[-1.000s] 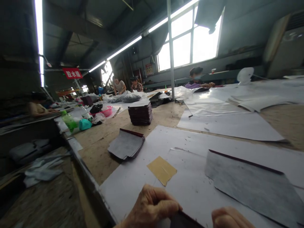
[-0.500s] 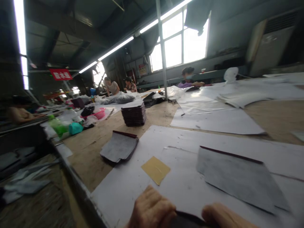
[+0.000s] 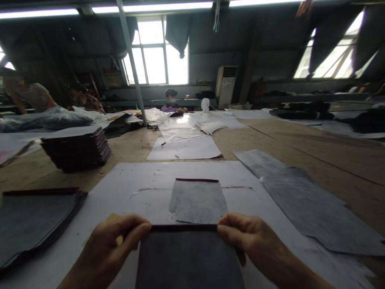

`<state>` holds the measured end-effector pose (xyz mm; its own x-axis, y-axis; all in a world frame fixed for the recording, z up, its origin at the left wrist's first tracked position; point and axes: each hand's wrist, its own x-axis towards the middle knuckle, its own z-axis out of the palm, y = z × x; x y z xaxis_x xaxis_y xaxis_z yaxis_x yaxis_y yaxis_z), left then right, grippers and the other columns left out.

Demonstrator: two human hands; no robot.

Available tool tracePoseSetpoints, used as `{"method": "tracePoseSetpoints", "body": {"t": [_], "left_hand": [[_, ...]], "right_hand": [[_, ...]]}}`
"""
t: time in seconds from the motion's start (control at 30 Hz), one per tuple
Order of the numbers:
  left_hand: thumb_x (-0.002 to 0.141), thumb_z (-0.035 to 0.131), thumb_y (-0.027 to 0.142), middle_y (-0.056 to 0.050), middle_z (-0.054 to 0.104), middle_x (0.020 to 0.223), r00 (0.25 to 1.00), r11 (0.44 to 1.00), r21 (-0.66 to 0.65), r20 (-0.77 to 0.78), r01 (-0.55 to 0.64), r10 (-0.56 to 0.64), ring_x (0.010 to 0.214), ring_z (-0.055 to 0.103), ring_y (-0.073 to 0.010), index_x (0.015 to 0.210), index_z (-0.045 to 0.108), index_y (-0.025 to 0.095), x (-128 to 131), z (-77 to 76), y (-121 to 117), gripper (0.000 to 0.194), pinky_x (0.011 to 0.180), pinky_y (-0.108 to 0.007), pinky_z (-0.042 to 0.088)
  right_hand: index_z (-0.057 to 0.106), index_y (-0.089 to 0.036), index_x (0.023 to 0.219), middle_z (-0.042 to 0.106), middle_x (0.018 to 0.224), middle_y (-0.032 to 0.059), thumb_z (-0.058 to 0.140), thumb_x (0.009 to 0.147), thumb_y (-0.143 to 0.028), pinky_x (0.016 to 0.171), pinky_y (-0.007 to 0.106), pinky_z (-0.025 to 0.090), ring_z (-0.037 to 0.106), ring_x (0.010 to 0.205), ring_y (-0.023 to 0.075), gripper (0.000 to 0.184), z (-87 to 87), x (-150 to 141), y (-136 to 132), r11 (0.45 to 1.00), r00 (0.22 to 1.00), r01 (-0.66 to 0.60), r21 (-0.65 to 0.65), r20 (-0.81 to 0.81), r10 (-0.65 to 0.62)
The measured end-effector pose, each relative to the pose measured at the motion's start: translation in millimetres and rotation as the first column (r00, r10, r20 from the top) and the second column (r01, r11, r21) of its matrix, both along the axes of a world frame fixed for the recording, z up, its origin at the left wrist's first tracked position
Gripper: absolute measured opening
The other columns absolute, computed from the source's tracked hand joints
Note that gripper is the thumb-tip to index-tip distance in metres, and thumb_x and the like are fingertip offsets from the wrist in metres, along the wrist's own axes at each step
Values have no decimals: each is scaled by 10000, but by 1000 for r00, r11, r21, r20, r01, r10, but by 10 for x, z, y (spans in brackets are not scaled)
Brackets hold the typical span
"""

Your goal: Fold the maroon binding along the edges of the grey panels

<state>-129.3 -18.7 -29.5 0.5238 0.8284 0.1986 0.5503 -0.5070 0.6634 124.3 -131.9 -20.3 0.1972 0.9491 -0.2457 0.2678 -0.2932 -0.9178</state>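
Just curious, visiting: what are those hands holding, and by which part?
A dark grey piece: left hand and right hand pinch its far corners.

Left hand (image 3: 116,239): pinching dark panel (image 3: 189,261), one corner
Right hand (image 3: 245,233): yep, other corner
Grey piece (image 3: 198,200): chilling on white sheet (image 3: 116,190)

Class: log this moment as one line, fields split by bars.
left hand: pinching dark piece, left end of maroon edge | right hand: pinching right end of same edge | ahead: grey piece on white sheet
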Motion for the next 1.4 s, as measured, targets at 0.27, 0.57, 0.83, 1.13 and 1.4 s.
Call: {"method": "tracePoseSetpoints", "body": {"t": [0.27, 0.57, 0.83, 1.13, 1.4], "left_hand": [[842, 509, 375, 14, 559, 597, 992, 994, -65, -94, 84, -90, 565, 537, -104, 721, 613, 108, 995, 127, 957, 312, 539, -207, 426], [890, 502, 310, -44, 595, 908, 966, 984, 178, -249, -23, 67, 862, 572, -153, 904, 583, 114, 1233, -239, 1043, 212, 813, -356, 474], [899, 487, 290, -38, 599, 884, 974, 964, 264, -215, -13, 72, 852, 574, -146, 872, 586, 110, 1211, -338, 1052, 207, 824, -358, 467], [898, 485, 320, -45, 592, 902, 964, 973, 231, -251, -30, 89, 857, 573, -154, 912, 578, 112, 1250, -333, 1105, 228, 805, -358, 476], [893, 495, 307, -67, 559, 1026, 956, 970, 225, -252, -93, 150, 918, 557, -171, 1029, 548, 129, 1305, -316, 1010, 230, 813, -366, 481]], "right_hand": [[563, -134, 744, 505, 624, -24, 512, 846, -259, 527, 213, 414, 490, 554, 92, 169, 107, 538, 760, 976, 908, 193, 97, 361, -215], [587, -148, 862, 580, 912, 30, 538, 874, -280, 792, 356, 452, 551, 859, 157, 141, -225, 541, 1007, 952, 606, 243, 188, 736, -301], [589, -144, 879, 581, 959, 36, 522, 885, -246, 798, 350, 456, 554, 867, 150, 123, -267, 591, 1015, 960, 591, 139, 241, 758, -276], [586, -147, 896, 590, 886, 27, 507, 893, -327, 739, 328, 470, 567, 795, 143, 196, -250, 660, 1086, 967, 579, 199, 158, 777, -246], [624, -172, 838, 633, 866, 72, 568, 794, -197, 649, 292, 419, 591, 770, 189, 76, -247, 620, 1138, 957, 491, 178, 228, 823, -287]]}}
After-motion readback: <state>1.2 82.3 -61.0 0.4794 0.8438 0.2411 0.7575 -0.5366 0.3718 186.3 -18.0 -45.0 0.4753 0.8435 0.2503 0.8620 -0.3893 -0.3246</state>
